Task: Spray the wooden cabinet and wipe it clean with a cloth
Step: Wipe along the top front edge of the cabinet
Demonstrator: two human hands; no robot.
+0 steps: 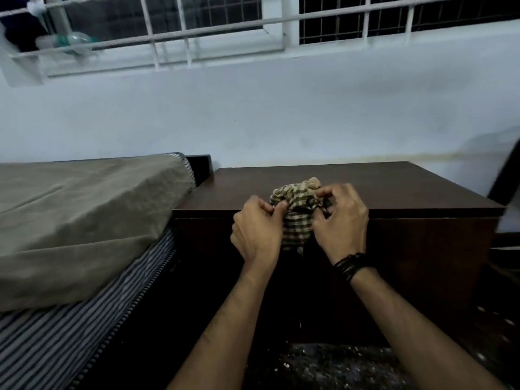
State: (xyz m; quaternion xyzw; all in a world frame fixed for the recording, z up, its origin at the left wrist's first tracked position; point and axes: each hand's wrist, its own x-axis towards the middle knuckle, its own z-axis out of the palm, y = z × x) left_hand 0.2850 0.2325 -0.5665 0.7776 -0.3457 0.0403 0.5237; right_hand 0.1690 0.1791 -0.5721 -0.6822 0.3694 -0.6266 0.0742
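Checked cloth bunched, pinched between left hand and right hand | held just over front edge of wooden cabinet | cabinet top lies ahead, equally reachable by both hands | spray bottle not seen

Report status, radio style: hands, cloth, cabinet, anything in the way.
Left hand and right hand both grip bunched checked cloth. Cloth at front edge of wooden cabinet. No spray bottle seen. Nothing obstructing.
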